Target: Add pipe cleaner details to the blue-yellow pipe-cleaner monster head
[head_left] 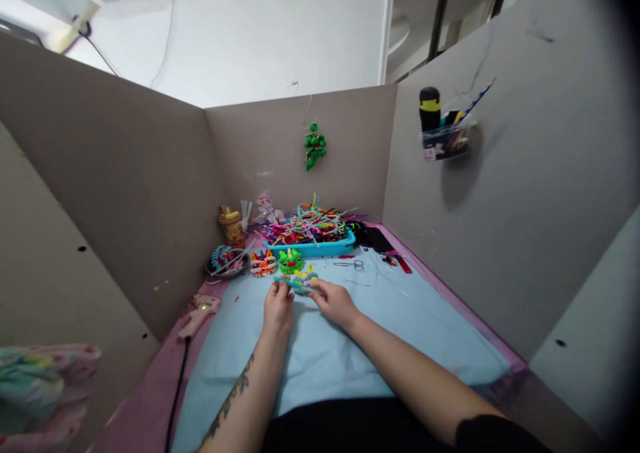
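Black garment (335,430) nearest, bottom edge, below both grips. Grey partition (250,153) on three sides: left, right and beyond the grips. Counter (137,400) has a pink cover showing along its margins; pale blue cloth (450,330) spread on it under the grips. Blue tray (315,248) beyond the grips, heaped with mixed-colour fuzzy stems (313,225). Right grip (336,303) and left grip (278,308) face each other, slightly apart. Dark bowl (234,275) left of and beyond left grip, loaded. Pink tool (200,316), corded, green light showing, left of left grip. Cup (231,228) farther back, same side. Green figure (291,261) just beyond left grip, orange figure (263,264) to its left. Yellow-blue figure (307,276) just beyond the gap between grips, partly hidden. Scissors (357,265) on the cloth, beyond and right of right grip. Smallest: teal stem (299,285), spanning the gap, fingertips of both grips pinching it. Can't tell if it touches the yellow-blue figure.
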A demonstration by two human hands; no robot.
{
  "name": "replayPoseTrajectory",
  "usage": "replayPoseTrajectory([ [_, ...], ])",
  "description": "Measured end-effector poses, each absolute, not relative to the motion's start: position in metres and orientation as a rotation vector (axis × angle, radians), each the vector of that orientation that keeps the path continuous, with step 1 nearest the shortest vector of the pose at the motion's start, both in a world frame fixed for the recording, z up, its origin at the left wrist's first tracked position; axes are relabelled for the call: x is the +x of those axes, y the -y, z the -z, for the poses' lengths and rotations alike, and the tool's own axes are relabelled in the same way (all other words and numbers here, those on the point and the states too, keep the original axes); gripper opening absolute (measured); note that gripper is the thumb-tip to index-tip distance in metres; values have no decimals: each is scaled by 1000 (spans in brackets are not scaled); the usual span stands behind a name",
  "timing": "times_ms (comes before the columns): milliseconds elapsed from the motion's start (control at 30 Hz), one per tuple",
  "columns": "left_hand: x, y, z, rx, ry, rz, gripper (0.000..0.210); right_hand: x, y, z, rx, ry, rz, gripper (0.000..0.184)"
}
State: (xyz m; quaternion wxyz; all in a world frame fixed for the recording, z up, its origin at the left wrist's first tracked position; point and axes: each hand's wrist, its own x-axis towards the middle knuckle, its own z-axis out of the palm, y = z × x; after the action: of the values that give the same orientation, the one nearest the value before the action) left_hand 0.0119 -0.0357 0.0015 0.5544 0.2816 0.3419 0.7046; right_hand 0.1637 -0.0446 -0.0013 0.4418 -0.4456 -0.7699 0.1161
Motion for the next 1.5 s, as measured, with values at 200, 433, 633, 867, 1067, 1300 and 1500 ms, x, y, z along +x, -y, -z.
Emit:
replayPoseTrajectory([
  [200,17,43,-4,794,-800,-1530,51,166,44,5,-1091,1909,-319,15],
  [433,18,45,-3,860,-876,-1578,50,166,42,6,-1060,1949,-343,15],
  [633,16,44,-4,800,-873,-1682,43,166,42,4,-1051,1965,-323,16],
  [867,-1,35,-7,520,-850,-1923,31,199,18,4,-1112,1931,-177,17],
  [1067,0,34,-5,655,-1001,-1799,37,262,-10,10,-1610,1511,7,23],
  [1300,14,47,-4,1420,-1280,-1569,21,257,-7,11,-1867,1559,-45,13],
  [1500,18,53,2,1732,-1278,-1530,11,225,16,-8,-1283,1652,-154,25],
])
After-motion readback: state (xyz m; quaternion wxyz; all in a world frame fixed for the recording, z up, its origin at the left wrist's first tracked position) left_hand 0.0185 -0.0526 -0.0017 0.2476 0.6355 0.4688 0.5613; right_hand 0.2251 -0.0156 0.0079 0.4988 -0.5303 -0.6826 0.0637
